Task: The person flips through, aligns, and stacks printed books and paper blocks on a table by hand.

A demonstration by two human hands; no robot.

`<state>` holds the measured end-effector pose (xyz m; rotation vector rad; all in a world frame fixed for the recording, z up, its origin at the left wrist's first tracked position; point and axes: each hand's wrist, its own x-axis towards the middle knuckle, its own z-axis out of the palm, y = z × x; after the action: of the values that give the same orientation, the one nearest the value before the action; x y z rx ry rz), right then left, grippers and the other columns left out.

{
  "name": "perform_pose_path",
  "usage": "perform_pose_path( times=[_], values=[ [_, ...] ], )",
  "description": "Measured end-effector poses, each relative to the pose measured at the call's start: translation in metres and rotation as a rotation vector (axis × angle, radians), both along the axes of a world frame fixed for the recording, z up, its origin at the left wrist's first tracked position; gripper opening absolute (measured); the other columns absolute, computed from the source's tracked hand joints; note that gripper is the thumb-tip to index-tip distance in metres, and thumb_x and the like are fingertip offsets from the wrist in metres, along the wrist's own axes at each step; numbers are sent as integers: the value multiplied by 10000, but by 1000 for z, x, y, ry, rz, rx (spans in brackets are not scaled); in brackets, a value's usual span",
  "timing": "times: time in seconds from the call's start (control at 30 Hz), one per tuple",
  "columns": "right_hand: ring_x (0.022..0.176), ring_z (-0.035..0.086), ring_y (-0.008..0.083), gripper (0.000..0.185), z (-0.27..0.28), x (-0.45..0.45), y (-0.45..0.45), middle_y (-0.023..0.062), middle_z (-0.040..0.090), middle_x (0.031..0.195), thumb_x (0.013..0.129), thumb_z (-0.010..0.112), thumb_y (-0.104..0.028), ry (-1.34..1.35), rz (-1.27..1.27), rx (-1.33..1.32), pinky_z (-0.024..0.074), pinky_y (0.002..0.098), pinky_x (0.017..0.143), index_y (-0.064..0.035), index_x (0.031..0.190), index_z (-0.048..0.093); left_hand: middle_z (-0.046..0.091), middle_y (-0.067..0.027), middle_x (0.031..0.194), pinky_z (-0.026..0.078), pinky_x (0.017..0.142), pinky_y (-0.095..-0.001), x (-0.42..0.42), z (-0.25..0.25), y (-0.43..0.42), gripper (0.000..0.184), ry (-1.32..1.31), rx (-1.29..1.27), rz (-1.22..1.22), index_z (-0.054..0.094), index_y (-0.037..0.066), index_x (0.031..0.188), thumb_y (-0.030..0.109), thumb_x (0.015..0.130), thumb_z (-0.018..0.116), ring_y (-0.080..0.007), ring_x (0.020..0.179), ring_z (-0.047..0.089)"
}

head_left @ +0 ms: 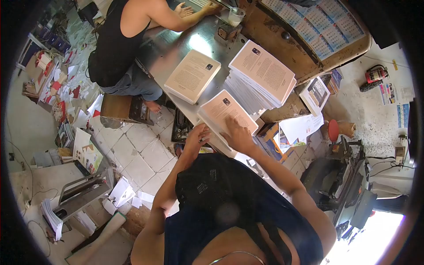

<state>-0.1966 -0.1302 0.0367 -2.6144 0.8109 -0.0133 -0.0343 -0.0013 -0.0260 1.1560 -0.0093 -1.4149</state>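
Observation:
A small stack of printed sheets (216, 108) lies at the near edge of the metal table, a dark picture printed near its top. My right hand (238, 136) rests on the lower part of this stack, fingers stretched over the paper. Just left of the stack, by the table edge, is my left hand (198, 138), its fingers loosely bent and apart with nothing visible in them. Behind to the right stands a taller, fanned pile of printed sheets (265, 73). A squared stack of printed sheets (193, 75) sits farther left on the table.
Across the metal table (165, 48) another person in a black top (112, 48) sits on a wooden box (117, 108). A plastic cup (236, 16) stands by the brown machine (265, 33). Paper scraps (81, 57) litter the floor at left. A fire extinguisher (375, 76) is at right.

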Motion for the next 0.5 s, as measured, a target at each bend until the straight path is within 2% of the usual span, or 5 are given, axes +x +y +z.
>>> perform_pose_path(
  times=[0.2, 0.3, 0.37, 0.43, 0.5],
  values=[
    [868, 649, 451, 366, 48, -2, -30, 272, 663, 908, 940, 576, -251, -72, -1, 28, 523, 533, 765, 28, 1174, 534, 567, -56, 1210, 457, 926, -364, 0, -8, 3, 419, -11, 4, 10, 518, 67, 1310, 306, 966, 506, -185, 1102, 547],
    [860, 641, 463, 334, 110, -7, -42, 286, 655, 920, 925, 606, -219, -11, -131, 102, 525, 510, 774, 35, 1138, 566, 571, -49, 1200, 459, 917, -359, -2, -13, 3, 419, -18, 0, 17, 516, 67, 1314, 290, 960, 522, -179, 1096, 551],
    [827, 642, 462, 296, 124, -21, -58, 286, 653, 913, 923, 633, -184, -389, -41, -8, 518, 496, 735, 49, 1103, 601, 575, -49, 1211, 457, 914, -368, -2, -14, 1, 432, -33, 4, 10, 506, 67, 1331, 296, 966, 517, -183, 1107, 552],
    [671, 602, 261, 235, 162, -32, -69, 233, 650, 839, 936, 625, -160, -423, -190, 144, 490, 367, 635, 36, 1066, 620, 580, -55, 1244, 453, 914, -389, -2, -11, 1, 455, -61, 19, -1, 487, 69, 1362, 317, 980, 498, -195, 1133, 552],
    [638, 455, 86, 211, 181, -37, -83, 57, 575, 686, 978, 572, -160, -756, -224, 108, 415, 282, 542, 33, 1047, 625, 571, -61, 1264, 458, 913, -386, -3, -11, 3, 452, -50, 21, 11, 485, 61, 1362, 303, 980, 494, -197, 1142, 551]
  ],
)
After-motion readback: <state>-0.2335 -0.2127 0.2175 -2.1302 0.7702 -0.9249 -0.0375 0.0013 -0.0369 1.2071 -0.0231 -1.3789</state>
